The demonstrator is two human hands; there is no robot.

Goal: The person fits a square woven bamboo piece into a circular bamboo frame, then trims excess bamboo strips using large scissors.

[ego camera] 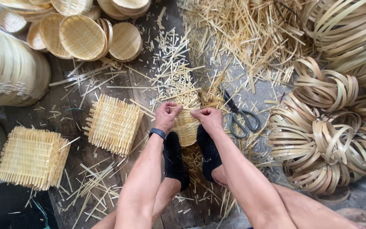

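My left hand (pixel 167 114) and my right hand (pixel 207 117) are closed on the rim of a small round woven bamboo basket (pixel 186 127). The basket rests on the floor, pinned between my two feet in black socks (pixel 173 157). A thin bamboo strip (pixel 183 108) runs between my fingers at the basket's top edge. A dark band sits on my left wrist (pixel 158 133). Grey-handled scissors (pixel 239 116) lie on the floor just right of my right hand.
Square woven bamboo mats are stacked at left (pixel 113 124) and far left (pixel 32 157). Finished round baskets (pixel 83 36) pile up at the top left. Coiled bamboo hoops (pixel 331 140) fill the right side. Cut bamboo slivers (pixel 242 38) litter the floor.
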